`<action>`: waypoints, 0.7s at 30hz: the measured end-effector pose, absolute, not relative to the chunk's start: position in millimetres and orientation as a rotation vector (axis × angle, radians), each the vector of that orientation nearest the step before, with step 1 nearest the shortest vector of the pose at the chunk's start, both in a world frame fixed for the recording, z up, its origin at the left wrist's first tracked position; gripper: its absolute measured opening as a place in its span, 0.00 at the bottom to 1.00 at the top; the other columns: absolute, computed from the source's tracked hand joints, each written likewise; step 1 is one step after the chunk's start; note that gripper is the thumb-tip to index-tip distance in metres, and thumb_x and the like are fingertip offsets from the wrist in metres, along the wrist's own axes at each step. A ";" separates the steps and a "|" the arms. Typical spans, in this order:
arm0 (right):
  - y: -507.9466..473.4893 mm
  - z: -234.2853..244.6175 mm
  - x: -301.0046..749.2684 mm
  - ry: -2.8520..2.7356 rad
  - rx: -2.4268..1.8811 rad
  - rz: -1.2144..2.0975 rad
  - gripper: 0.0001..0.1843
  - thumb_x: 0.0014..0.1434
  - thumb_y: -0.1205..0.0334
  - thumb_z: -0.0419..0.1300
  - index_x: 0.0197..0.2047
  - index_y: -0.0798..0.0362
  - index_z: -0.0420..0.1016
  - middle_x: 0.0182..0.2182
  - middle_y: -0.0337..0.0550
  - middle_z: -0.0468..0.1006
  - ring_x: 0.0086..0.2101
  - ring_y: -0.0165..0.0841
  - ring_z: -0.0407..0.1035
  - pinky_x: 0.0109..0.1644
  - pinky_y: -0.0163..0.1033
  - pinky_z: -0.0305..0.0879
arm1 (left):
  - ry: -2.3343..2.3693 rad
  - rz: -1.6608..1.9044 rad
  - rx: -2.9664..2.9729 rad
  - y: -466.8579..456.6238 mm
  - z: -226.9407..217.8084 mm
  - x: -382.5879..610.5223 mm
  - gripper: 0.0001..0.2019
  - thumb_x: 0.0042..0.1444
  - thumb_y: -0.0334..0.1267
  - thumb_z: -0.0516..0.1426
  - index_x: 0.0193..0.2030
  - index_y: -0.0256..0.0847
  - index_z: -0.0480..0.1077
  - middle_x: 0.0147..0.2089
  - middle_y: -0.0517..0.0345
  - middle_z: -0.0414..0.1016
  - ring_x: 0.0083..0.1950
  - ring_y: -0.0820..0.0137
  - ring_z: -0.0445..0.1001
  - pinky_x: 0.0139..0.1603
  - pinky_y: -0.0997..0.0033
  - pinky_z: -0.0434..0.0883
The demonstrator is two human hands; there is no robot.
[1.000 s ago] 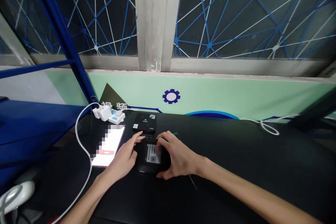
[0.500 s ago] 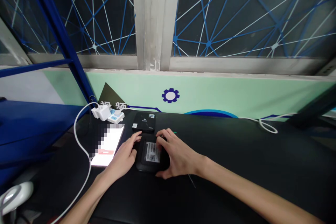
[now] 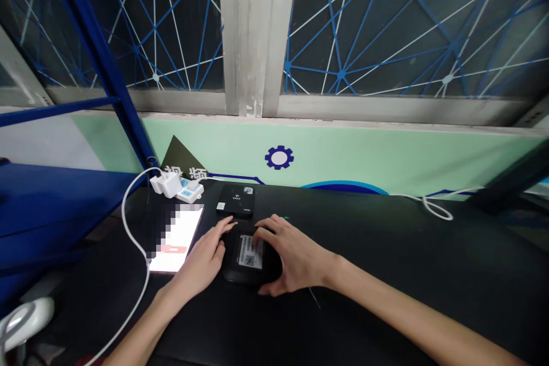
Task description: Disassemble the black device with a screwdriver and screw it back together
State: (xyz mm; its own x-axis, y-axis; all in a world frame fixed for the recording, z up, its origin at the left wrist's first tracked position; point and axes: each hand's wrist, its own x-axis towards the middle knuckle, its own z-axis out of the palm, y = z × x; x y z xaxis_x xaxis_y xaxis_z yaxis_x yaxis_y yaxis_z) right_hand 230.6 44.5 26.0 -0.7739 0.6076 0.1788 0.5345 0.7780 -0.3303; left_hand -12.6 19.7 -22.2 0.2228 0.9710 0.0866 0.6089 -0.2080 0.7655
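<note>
Work seemed unfinished: the black electronic box [image 3: 249, 273] was already set label-up on the black tabletop [image 3: 398, 251] but not yet released, gripped by the right hand [image 3: 295, 257], its left edge touched by the left hand [image 3: 205, 254], fingers loosely extended.

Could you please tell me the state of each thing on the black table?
Rounded black box with white label: label up, between the hands.
Flat black square box: lying flat.
Flat rectangular device: screen lit, partly pixelated.
White plastic power strip: apparently plugged into.
Left hand: fingers extended at the labelled box's left edge.
Right hand: curved around its right side.
</note>
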 end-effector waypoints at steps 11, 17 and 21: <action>40.2 19.1 232.8 -2.555 -0.908 0.446 0.31 0.36 0.49 0.74 0.40 0.51 0.67 0.51 0.50 0.72 0.47 0.45 0.66 0.53 0.50 0.65 | 1.471 0.826 1.906 18.3 -23.2 -12.5 0.26 0.64 0.35 0.45 0.69 0.47 0.55 0.64 0.52 0.70 0.66 0.63 0.67 0.67 0.54 0.62; 41.6 19.3 238.4 -2.480 -0.943 0.440 0.30 0.36 0.51 0.74 0.38 0.50 0.64 0.52 0.50 0.71 0.47 0.45 0.65 0.50 0.50 0.66 | 1.501 0.875 1.912 19.7 -26.1 -12.4 0.23 0.65 0.36 0.44 0.67 0.45 0.57 0.61 0.50 0.72 0.63 0.63 0.69 0.65 0.55 0.65; 52.4 18.8 245.5 -2.450 -0.969 0.405 0.28 0.37 0.54 0.74 0.38 0.50 0.63 0.53 0.49 0.71 0.47 0.44 0.65 0.49 0.48 0.66 | 1.624 0.940 2.042 16.3 -20.5 -11.2 0.17 0.67 0.38 0.43 0.60 0.44 0.62 0.54 0.49 0.75 0.56 0.61 0.74 0.56 0.58 0.70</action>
